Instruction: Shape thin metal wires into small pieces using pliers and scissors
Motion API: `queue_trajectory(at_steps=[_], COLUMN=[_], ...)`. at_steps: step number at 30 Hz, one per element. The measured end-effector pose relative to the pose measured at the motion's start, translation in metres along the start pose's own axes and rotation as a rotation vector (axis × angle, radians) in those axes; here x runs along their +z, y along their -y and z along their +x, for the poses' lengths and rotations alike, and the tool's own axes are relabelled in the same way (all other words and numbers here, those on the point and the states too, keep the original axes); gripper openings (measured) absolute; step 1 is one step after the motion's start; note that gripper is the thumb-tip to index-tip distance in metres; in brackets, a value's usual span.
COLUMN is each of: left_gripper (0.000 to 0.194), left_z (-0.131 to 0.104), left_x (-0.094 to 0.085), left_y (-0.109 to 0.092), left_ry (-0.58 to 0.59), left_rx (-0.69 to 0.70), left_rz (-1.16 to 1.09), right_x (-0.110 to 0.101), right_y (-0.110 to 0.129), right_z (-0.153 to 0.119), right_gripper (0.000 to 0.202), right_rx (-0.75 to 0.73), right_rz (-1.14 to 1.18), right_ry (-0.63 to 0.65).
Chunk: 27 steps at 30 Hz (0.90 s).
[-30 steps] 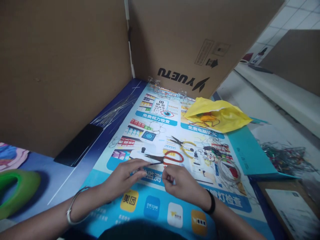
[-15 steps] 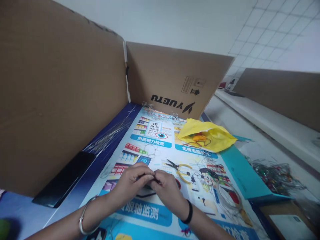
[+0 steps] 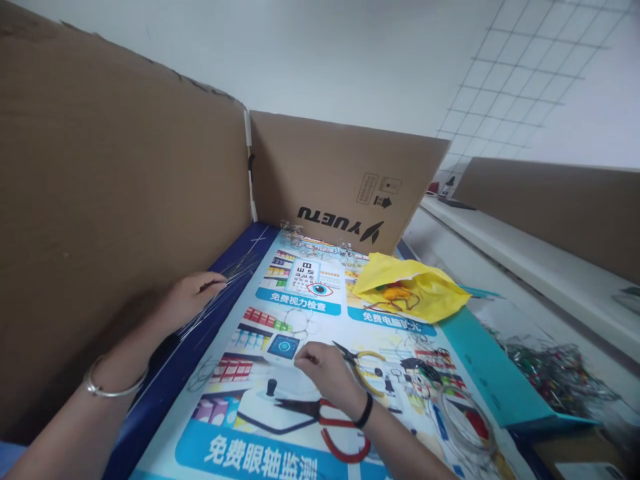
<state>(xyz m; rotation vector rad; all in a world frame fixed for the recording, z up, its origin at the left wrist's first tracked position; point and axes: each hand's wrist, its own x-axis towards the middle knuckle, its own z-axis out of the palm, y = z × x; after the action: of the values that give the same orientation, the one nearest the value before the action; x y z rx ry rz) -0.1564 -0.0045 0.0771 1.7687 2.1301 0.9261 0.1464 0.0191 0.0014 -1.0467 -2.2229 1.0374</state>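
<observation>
At the left side of the table my left hand (image 3: pixel 193 301) rests over a bundle of thin straight metal wires (image 3: pixel 241 268). Its fingertips are drawn together on the wires; how many they pinch cannot be made out. My right hand (image 3: pixel 327 373) hovers above the printed mat with its fingers curled and pinched. Anything between those fingers is too small to name. Just below it lie red-handled scissors (image 3: pixel 344 433), blades pointing left. Yellow-handled pliers (image 3: pixel 369 370) sit right behind the hand, partly covered by it.
Tall cardboard panels (image 3: pixel 340 177) stand at the back and left. A yellow bag (image 3: pixel 425 290) with orange thread lies at the right rear. A coil of clear wire (image 3: pixel 467 420) is nearer. Tangled wire pieces (image 3: pixel 550 377) fill the far right, beside a turquoise flap (image 3: pixel 493 373).
My hands have parted. The left one has moved left and away from me to the wire bundle; the right one stays near the middle. The scissors beneath them now show.
</observation>
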Motion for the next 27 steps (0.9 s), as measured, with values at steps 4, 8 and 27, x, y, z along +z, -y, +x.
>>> queue_trajectory(at_steps=[4, 8, 27], left_gripper=[0.036, 0.035, 0.031], left_z=[0.009, 0.012, 0.009], left_x=[0.001, 0.001, 0.050], left_y=[0.033, 0.050, 0.069], left_ry=[0.065, 0.128, 0.064], left_rx=[-0.020, -0.014, -0.198], left_rz=[0.189, 0.204, 0.674], right_x=[0.007, 0.008, 0.024], right_y=[-0.006, -0.010, -0.011], right_z=[0.015, 0.027, 0.016], right_gripper=[0.011, 0.011, 0.015], right_rx=[0.056, 0.069, -0.106], right_rz=[0.005, -0.016, -0.171], right_ry=[0.014, 0.008, 0.085])
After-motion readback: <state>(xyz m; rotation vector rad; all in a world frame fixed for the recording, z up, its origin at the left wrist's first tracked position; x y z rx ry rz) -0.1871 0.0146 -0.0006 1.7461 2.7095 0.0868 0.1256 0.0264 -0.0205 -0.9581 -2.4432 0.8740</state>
